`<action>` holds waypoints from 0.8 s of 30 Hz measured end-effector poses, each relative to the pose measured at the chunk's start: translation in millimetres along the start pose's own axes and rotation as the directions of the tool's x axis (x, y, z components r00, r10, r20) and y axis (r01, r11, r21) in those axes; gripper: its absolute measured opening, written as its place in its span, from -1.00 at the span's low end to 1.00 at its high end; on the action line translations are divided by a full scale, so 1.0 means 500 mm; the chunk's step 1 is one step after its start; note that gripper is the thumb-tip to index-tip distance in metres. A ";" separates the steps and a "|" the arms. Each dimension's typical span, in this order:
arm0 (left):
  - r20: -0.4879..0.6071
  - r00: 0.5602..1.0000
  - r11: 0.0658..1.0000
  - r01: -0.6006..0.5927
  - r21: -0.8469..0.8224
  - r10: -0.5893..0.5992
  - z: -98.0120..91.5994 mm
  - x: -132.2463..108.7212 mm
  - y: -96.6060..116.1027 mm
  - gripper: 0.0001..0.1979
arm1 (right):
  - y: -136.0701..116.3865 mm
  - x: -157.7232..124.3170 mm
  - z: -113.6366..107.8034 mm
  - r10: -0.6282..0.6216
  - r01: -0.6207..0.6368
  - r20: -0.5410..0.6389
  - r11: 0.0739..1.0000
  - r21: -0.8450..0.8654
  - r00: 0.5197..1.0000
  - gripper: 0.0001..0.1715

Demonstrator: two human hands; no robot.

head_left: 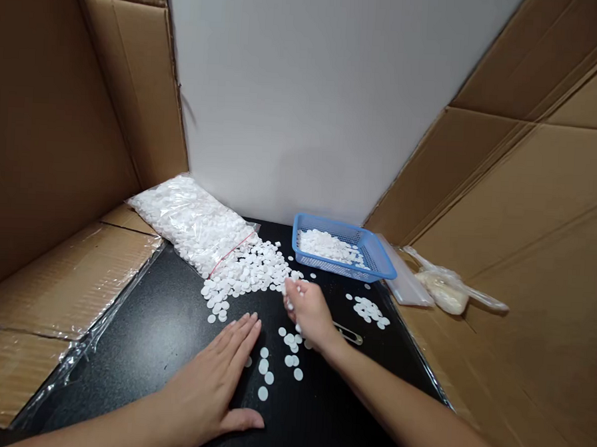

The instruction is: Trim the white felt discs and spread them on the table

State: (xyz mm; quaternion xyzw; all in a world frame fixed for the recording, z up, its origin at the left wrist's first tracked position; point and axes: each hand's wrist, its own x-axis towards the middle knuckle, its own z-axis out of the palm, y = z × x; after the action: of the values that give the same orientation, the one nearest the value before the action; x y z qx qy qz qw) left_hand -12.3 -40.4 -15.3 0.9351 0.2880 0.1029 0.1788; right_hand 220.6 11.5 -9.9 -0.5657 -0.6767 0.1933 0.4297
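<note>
My left hand (215,376) lies flat on the black tabletop (153,329), fingers together and stretched out, thumb apart. Several small white discs lie just right of its fingers. My right hand (311,311) is curled at the right edge of a heap of white discs (253,268), with a few white discs (290,306) showing at its fingertips. How many it holds is hidden. The heap spills from the mouth of a clear zip bag (193,218) full of the same discs. Partly behind my right wrist lies a yellowish-green looped tool (355,337), its kind unclear.
A blue mesh basket (384,258) with white discs inside stands at the back right. A loose cluster of discs (368,310) lies in front of it. Flat plastic bags (408,282) and a bag with pale contents (442,291) sit farther right. Cardboard walls flank the table.
</note>
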 end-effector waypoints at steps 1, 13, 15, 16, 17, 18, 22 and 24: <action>0.007 1.000 1.000 -0.018 0.011 0.018 0.004 0.015 0.008 0.14 | 0.014 0.032 -0.016 0.041 -0.041 -0.021 0.999 0.009 0.999 -0.33; 0.013 0.912 0.907 -0.408 0.102 0.409 0.046 0.207 0.039 -0.64 | 0.174 0.313 -0.220 0.143 -0.132 0.016 0.944 -0.302 0.990 -0.62; 0.012 0.878 0.868 -0.475 0.147 0.478 0.038 0.200 0.032 -0.67 | 0.191 0.309 -0.220 0.136 -0.112 0.045 0.933 -0.343 0.990 -0.62; 0.010 0.870 0.859 -0.488 0.158 0.492 0.029 0.194 0.030 -0.69 | 0.199 0.306 -0.221 0.136 -0.112 0.043 0.927 -0.359 0.990 -0.62; 0.014 0.861 0.851 -0.504 0.144 0.508 0.018 0.189 0.029 -0.71 | 0.206 0.303 -0.223 0.138 -0.116 0.035 0.921 -0.371 0.990 -0.62; 0.001 0.866 0.861 -0.496 0.107 0.499 0.006 0.184 0.028 -0.74 | 0.212 0.300 -0.225 0.142 -0.123 0.024 0.917 -0.379 0.990 -0.62; -0.004 0.973 0.901 -0.214 -0.377 0.229 -0.043 0.176 0.019 -0.72 | 0.232 0.282 -0.236 0.181 -0.169 -0.004 0.911 -0.376 0.984 -0.63; 0.038 0.999 0.802 0.038 -0.596 -0.019 -0.059 0.179 0.009 -0.66 | 0.238 0.272 -0.242 0.209 -0.200 -0.015 0.911 -0.361 0.978 -0.65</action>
State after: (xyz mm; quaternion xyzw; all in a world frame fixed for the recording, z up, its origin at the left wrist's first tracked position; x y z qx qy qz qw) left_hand 54.2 15.8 21.4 0.8285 0.2523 0.1713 0.4697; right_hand 390.0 145.2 17.8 -0.7002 -0.6428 0.1167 0.2880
